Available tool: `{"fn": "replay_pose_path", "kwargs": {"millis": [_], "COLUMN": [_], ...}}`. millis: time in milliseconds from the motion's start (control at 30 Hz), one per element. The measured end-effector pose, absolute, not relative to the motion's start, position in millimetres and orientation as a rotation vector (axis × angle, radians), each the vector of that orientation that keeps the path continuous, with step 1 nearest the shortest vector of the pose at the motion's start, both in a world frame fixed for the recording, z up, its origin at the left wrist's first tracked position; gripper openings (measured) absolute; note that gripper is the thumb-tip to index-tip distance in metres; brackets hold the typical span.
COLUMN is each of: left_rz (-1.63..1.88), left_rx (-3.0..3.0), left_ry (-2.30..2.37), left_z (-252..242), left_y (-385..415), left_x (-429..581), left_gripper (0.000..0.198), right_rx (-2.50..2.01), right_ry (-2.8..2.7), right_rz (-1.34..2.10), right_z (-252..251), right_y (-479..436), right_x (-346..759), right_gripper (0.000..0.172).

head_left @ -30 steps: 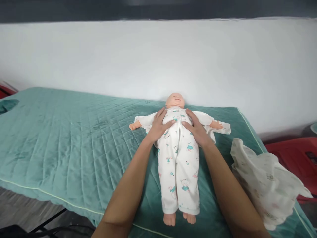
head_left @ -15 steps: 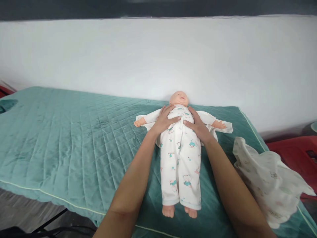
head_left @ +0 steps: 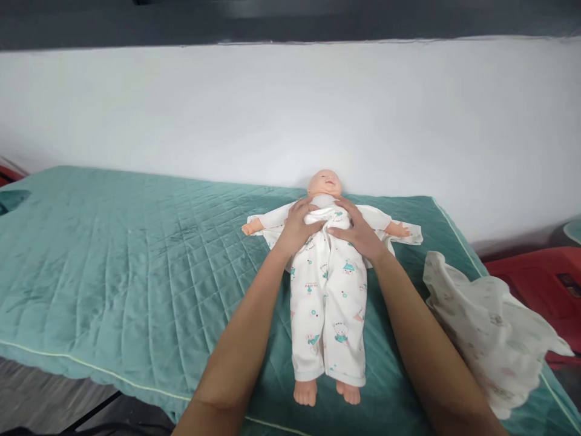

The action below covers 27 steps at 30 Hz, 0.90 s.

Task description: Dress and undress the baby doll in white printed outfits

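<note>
A baby doll (head_left: 325, 183) lies on its back on a green quilted cover (head_left: 149, 260), head toward the wall and bare feet toward me. White trousers (head_left: 329, 303) with small animal prints cover its legs and reach up over the belly. My left hand (head_left: 302, 229) grips one side of the trousers' upper part, thumb across the front. On the other side my right hand (head_left: 356, 230) does the same, its thumb close to the left one. The cloth bunches between them. Beneath the doll's outstretched arms a white garment (head_left: 413, 234) is spread out, partly hidden.
A crumpled white printed cloth (head_left: 490, 327) lies at the cover's right edge. Beyond it stands a red plastic object (head_left: 540, 278). A white wall (head_left: 227, 115) runs behind the doll's head. The cover's near edge (head_left: 91, 366) drops toward the floor at left.
The trousers' top edge has come down from near the doll's neck, baring the pale upper chest. Both hands have moved slightly toward me with it, and the cloth is more bunched.
</note>
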<state>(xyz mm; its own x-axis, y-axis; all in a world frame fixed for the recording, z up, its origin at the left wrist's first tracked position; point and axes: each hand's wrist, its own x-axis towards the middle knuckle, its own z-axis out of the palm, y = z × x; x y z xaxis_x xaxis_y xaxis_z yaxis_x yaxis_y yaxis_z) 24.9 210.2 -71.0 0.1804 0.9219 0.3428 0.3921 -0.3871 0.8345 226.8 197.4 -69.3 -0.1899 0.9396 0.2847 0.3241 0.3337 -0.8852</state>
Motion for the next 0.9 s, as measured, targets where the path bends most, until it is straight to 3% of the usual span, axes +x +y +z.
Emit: {"fn": "replay_pose_path", "kwargs": {"millis": [167,400,600,900], "left_rz": [1.328,1.250,1.236,1.109], "left_rx": [2.156,2.452,2.418,2.403], "left_ry": [1.282,1.383,1.495,1.717], "left_z": [-69.2,-75.4,-80.8,-92.2], "left_y": [193.0,186.8,187.8,175.6], "left_x": [29.7,26.3,20.9,-1.7], "left_gripper": [0.003,0.017,0.014,0.021], "right_rx": [-1.116,-1.164,-1.062,-1.298], "right_ry": [-1.795,-1.791,-1.710,-1.715], "right_rz": [0.724,0.446,0.422,0.610], "right_z": [-63.5,-52.7,-53.0,-53.5], "right_y": [192.8,172.2,154.0,141.5], "right_x": [225.2,209.1,200.4,219.1], "right_gripper": [0.050,0.028,0.027,0.047]}}
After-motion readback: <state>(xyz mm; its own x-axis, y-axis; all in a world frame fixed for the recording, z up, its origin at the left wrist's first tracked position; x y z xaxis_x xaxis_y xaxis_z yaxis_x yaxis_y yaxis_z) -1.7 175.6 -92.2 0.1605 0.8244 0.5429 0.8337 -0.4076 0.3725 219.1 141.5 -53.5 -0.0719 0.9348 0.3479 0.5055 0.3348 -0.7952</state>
